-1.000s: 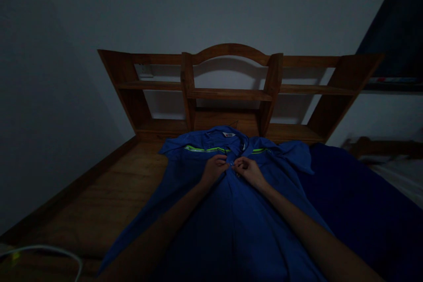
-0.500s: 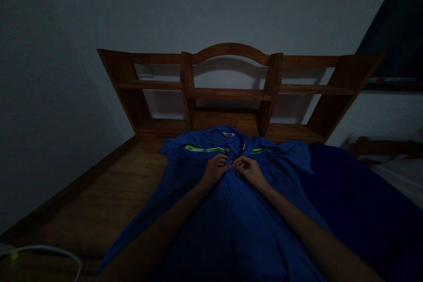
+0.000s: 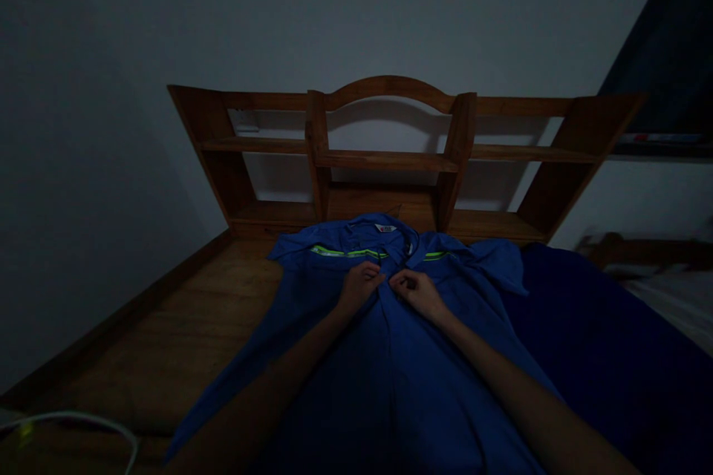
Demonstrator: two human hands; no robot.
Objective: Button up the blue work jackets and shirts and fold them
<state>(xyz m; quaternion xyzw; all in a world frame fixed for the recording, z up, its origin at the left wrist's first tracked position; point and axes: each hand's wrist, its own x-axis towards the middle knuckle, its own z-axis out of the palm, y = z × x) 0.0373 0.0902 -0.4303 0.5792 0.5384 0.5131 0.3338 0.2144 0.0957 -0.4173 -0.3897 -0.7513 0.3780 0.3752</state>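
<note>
Blue shirt (image 3: 356,375): spread front up on a wooden surface (image 3: 189,312), its collar (image 3: 413,256) toward the shelf unit (image 3: 387,159). Condition: the front edges lie together below the hands, along the front seam (image 3: 391,356); the neck stands open above. Judged from this, the laying-out is done and the upper front remains in hand. Whether any button is fastened cannot be told in this light.

Left hand (image 3: 361,287): thumb and fingertips drawn together, apparently pinching the front edge. Right hand (image 3: 417,292): likewise pinched, just beside the left, on the facing edge; what small part lies between the fingertips is not discernible.

Surroundings: dark blue cloth (image 3: 607,349) beside the shirt; white cable (image 3: 83,415) at the near left.

Compared with one second ago: the small pale glint between the fingertips no longer shows; the shirt's position is unchanged.
</note>
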